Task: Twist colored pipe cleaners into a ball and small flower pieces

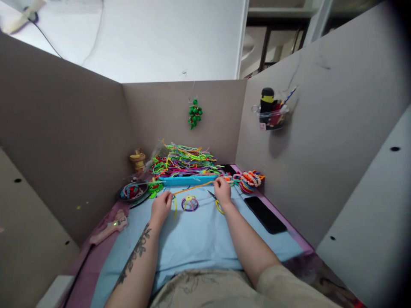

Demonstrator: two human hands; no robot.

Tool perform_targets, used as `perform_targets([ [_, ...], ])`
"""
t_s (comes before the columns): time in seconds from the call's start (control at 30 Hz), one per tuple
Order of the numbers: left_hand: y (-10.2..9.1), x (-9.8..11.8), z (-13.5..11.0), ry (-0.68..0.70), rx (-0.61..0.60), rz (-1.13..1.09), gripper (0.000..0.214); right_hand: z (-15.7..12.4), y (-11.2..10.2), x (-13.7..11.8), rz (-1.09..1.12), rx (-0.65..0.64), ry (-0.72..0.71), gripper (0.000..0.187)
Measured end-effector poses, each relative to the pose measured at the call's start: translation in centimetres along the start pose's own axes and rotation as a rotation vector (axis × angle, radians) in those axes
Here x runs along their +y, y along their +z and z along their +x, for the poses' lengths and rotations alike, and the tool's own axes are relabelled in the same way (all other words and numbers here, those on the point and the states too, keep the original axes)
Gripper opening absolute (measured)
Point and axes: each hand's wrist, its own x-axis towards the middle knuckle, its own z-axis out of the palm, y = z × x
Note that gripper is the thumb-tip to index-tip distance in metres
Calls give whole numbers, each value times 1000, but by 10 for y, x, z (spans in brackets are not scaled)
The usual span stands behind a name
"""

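Slightly bowed orange pipe cleaner [192,188] — held left hand [161,205] to right hand [222,192].

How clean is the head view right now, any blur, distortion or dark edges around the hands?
Head view: wide-angle distortion bows the partition walls; dark vignette along the right edge; even light on the blue mat, no glare; the wall cup casts a soft shadow; left hand and right hand are soft, so their grip on the orange pipe cleaner is unclear.
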Motion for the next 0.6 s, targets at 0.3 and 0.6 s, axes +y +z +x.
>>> perform_targets([
  [0.3,-17,-1,6,-497,-139,-1320,23,-3,12,12,-74,-101,59,17],
  [0.6,-16,-7,4,-498,-173,-1483,37,-1,14,17,-75,-86,113,18],
])
